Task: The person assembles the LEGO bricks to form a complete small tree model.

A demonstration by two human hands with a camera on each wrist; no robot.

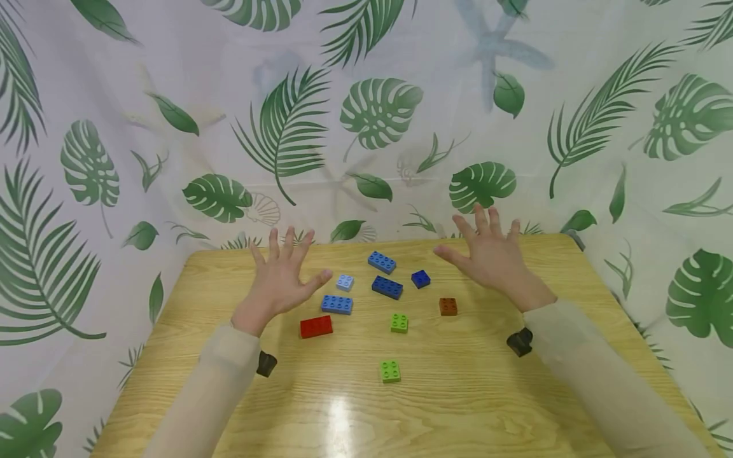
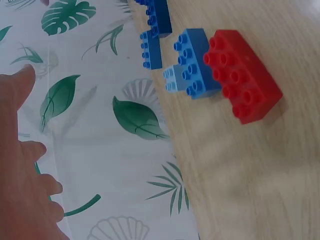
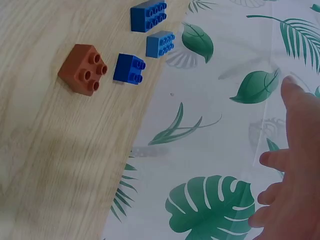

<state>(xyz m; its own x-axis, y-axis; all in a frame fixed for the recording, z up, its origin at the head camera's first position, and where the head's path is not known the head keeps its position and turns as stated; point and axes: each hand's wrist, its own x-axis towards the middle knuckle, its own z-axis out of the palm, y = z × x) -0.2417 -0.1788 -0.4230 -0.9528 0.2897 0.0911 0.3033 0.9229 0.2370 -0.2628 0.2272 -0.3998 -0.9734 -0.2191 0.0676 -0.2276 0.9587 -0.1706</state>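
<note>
Both hands hover above the table with fingers spread and nothing held. My left hand (image 1: 279, 280) is nearest the light blue square brick (image 1: 345, 282), the blue long brick (image 1: 336, 305) and the red long brick (image 1: 316, 327). In the left wrist view the red brick (image 2: 243, 76) lies on the wood, apart from the hand. My right hand (image 1: 489, 257) is nearest the dark blue square brick (image 1: 420, 278) and the brown square brick (image 1: 448, 306). The right wrist view shows that brown brick (image 3: 83, 69) on its own, studs visible.
Between the hands lie another blue long brick (image 1: 382, 262) and a dark blue long brick (image 1: 387, 287). Two lime green square bricks (image 1: 399, 323) sit closer to me on the wooden table (image 1: 458, 407). A leaf-patterned cloth (image 1: 321, 38) hangs behind the table and at its sides.
</note>
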